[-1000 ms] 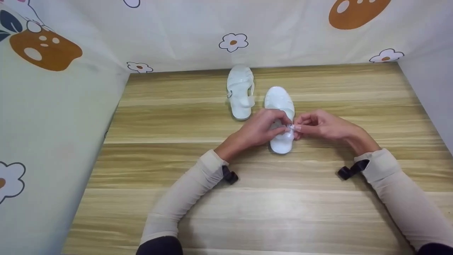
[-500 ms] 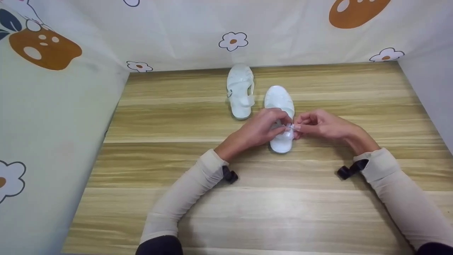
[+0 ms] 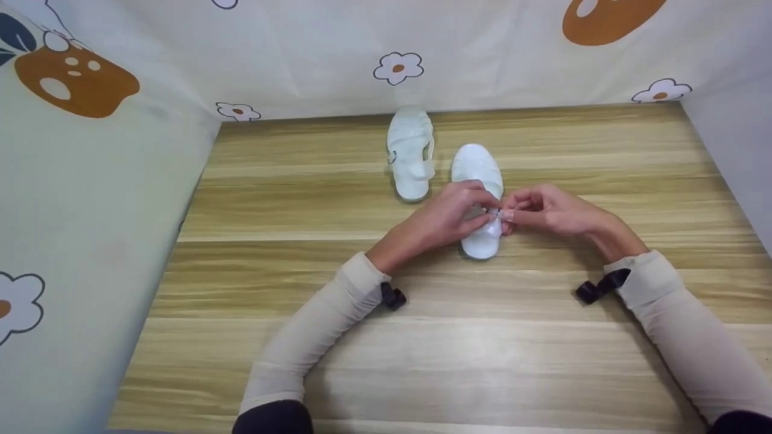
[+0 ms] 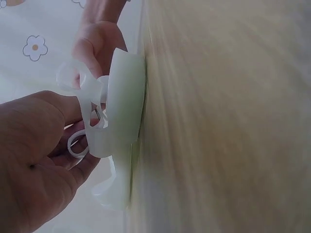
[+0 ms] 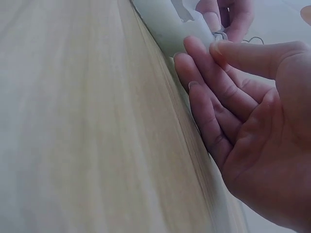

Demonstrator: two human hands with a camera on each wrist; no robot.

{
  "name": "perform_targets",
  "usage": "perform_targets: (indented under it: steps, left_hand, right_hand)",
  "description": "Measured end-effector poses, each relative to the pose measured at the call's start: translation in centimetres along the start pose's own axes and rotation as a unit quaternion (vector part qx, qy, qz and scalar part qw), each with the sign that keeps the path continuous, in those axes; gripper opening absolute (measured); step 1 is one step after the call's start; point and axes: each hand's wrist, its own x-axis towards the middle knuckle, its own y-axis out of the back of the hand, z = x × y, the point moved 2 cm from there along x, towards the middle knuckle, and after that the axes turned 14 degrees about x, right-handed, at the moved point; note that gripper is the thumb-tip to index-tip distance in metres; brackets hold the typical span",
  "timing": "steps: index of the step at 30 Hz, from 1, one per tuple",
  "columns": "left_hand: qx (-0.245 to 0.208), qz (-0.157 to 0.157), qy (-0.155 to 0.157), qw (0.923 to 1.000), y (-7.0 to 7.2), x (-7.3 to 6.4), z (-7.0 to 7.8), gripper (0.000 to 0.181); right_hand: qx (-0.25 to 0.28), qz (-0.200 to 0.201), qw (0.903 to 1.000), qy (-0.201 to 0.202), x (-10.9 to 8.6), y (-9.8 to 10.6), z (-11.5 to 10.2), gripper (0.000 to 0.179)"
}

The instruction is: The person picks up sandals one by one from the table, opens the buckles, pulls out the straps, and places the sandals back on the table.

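Observation:
A white sandal (image 3: 476, 164) lies on the wooden tabletop, toe pointing away from me. My left hand (image 3: 445, 216) reaches across its middle and pinches the sandal's strap (image 4: 85, 107) near the right side, thumb and forefinger together. From the right, my right hand (image 3: 555, 211) pinches the strap end at the same spot, close to a small metal buckle (image 5: 221, 36). Its other fingers extend beside the sole in the right wrist view. The fingertips of both hands nearly meet and hide most of the fastening.
A second white sandal (image 3: 410, 135) stands farther back and left, near the rear wall, with its own strap and buckle. Patterned cloth walls (image 3: 313, 60) enclose the wood-grain tabletop (image 3: 458, 355) at the back and sides. Black camera mounts (image 3: 393, 296) sit on both wrists.
Both hands stay at the strap of the nearer sandal. The left fingertips have shifted slightly to the right, closer to the right hand; the sandals keep their places.

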Motion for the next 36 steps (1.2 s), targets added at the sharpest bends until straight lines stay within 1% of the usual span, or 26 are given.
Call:
perform_targets:
  steps: [3,7,11,17,21,29,36]
  left_hand:
    - [-0.009,-0.004,0.004,0.9999,-0.04,0.11,-0.12,0.024]
    - [-0.016,-0.012,0.011,0.9997,-0.12,0.20,-0.33,0.024]
    - [-0.019,-0.007,0.015,0.9997,-0.16,0.17,-0.46,0.022]
    - [-0.031,0.014,0.011,0.9993,-0.29,0.08,-0.65,0.019]
    - [-0.036,0.021,0.010,0.9991,-0.35,0.00,-0.65,0.018]
    - [-0.032,0.018,0.020,0.9991,-0.37,0.04,-0.46,0.018]
    - [-0.035,0.015,0.029,0.9989,-0.29,0.12,-0.47,0.018]
  right_hand:
    - [-0.001,0.003,1.0000,-0.005,-0.11,0.11,-0.01,0.018]
    - [-0.004,0.006,0.9996,-0.029,-0.26,0.30,-0.20,0.020]
    - [-0.014,0.009,0.9987,-0.049,-0.30,0.54,-0.34,0.022]
    - [-0.015,0.010,0.9993,-0.032,-0.21,0.62,-0.18,0.021]
    - [-0.005,0.009,0.9997,-0.023,-0.07,0.36,0.05,0.020]
    - [-0.002,-0.003,1.0000,0.001,-0.10,0.27,0.18,0.017]
    - [-0.003,0.006,0.9999,0.009,0.00,0.07,-0.11,0.015]
